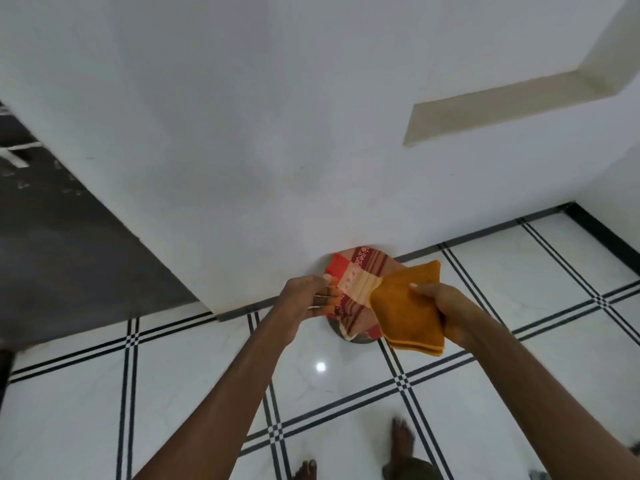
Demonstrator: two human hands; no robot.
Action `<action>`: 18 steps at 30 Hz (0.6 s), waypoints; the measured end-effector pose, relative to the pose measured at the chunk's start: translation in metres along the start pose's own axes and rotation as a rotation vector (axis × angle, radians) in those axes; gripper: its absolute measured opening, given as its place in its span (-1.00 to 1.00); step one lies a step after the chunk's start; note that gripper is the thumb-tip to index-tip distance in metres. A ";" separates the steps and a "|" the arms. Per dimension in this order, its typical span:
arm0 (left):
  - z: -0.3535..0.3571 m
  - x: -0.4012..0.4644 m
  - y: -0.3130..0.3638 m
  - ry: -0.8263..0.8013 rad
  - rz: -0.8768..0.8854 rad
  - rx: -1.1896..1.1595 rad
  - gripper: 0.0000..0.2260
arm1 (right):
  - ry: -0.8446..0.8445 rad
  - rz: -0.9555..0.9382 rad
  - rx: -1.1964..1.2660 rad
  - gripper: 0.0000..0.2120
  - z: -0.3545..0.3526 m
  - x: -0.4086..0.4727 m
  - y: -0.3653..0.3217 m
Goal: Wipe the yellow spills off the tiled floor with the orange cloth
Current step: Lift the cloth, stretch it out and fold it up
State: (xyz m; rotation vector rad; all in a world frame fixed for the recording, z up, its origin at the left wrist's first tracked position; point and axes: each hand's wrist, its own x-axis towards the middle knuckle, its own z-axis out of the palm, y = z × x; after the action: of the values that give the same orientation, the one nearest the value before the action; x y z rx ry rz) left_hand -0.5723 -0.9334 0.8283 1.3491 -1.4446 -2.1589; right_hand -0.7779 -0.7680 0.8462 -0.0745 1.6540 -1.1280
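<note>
Head view first — what do the hands have?

— The right hand (446,313) grips the folded orange cloth (408,310), thumb on top and fingers curled underneath, holding it in the air above the tiled floor (519,278), well off the tiles. The left hand (304,296) reaches to a patterned red cloth (353,296) lying in a round basket (337,332) that stands on the floor against the foot of the white wall (242,133). Its fingers lie fairly straight on the cloth's edge; I cannot tell whether they pinch it or only touch it.

— And the yellow spills?

— None show on the tiles in sight. Only a bright glint of light, and two bare feet (401,438) at the lower edge of the floor.

— So the step in hand?

— I judge it to be fetching the cloth; wiping is not begun. To do it well, free the left hand from the basket, keep the orange cloth folded so it gives a thick pad, then look round for the spills before crouching. Press flat and draw toward the middle of each spill, so that it does not spread into the dark grout lines.
</note>
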 end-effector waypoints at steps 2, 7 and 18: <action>0.016 0.034 -0.003 0.026 -0.037 0.001 -0.74 | -0.007 0.027 -0.015 -0.56 -0.020 0.039 -0.007; 0.053 0.117 -0.028 0.170 -0.149 -0.010 -0.77 | -0.057 0.116 -0.060 -0.47 -0.063 0.159 -0.011; 0.089 0.303 -0.129 0.463 -0.340 -0.149 -0.81 | -0.163 0.271 -0.162 -0.41 -0.081 0.432 0.023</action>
State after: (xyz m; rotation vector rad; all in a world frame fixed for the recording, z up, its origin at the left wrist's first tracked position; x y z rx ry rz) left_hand -0.7725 -0.9974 0.5599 1.9807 -0.9155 -1.8959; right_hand -1.0106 -0.9443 0.5168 -0.0429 1.5529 -0.7628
